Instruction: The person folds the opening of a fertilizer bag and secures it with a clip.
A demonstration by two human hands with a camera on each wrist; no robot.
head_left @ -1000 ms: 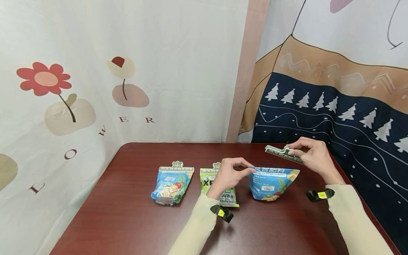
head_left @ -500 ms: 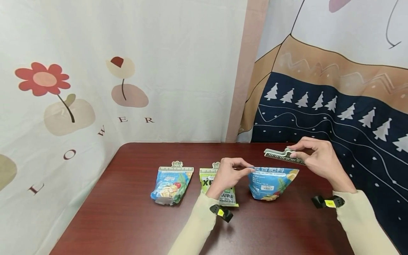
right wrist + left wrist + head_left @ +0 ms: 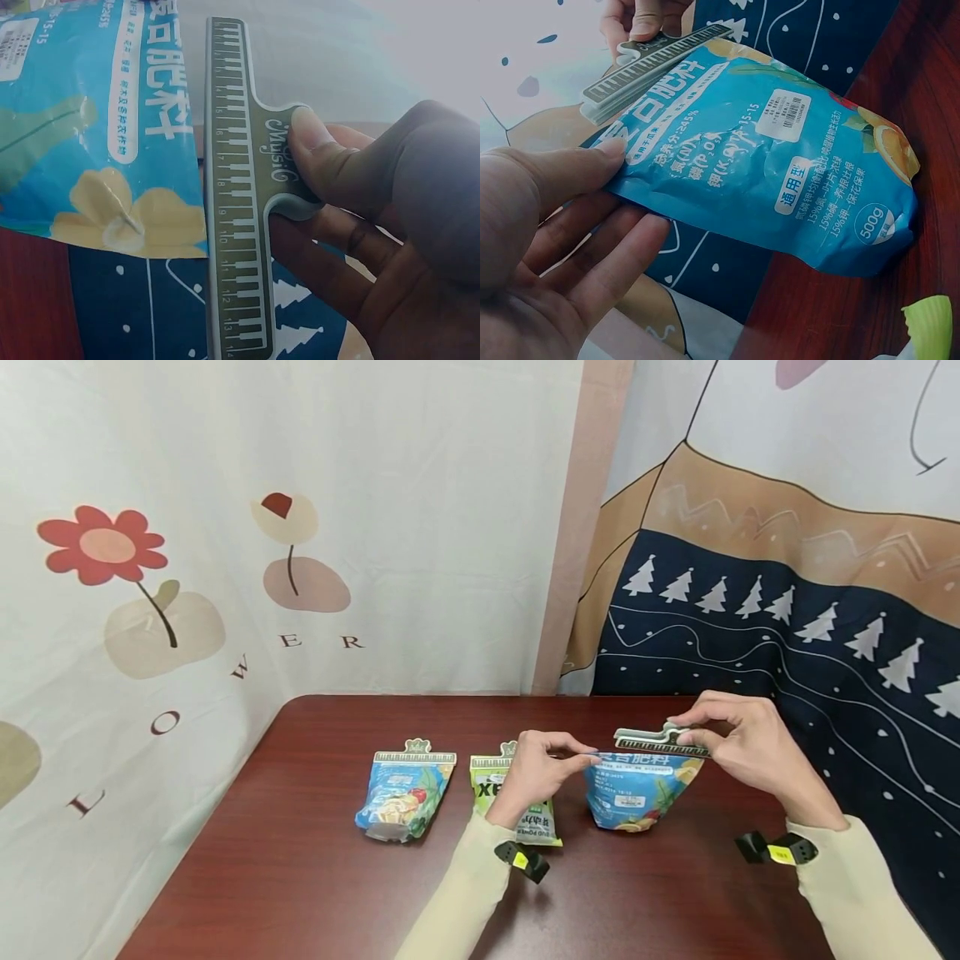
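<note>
A blue fertilizer bag [image 3: 637, 793] stands upright on the table, its top edge pinched at the left corner by my left hand [image 3: 542, 772]. In the left wrist view the thumb lies on the bag's printed front. My right hand [image 3: 738, 743] pinches the handle of a long clip [image 3: 240, 195] printed with piano keys and "Music". The clip lies along the bag's top edge, just above it in the head view. From the right wrist view, its long edge is right beside the bag's rim; I cannot tell whether the rim is between its jaws.
Left on the dark red table [image 3: 315, 877] lies another blue bag [image 3: 405, 797] with a clip [image 3: 415, 752] across its top. A green bag [image 3: 543, 827], also clipped, lies partly behind my left hand. Printed curtains [image 3: 450, 527] hang behind the table.
My right hand has brought the clip down and slightly left, from above the blue bag to its top edge, and levelled it. The left hand stays on the bag's corner.
</note>
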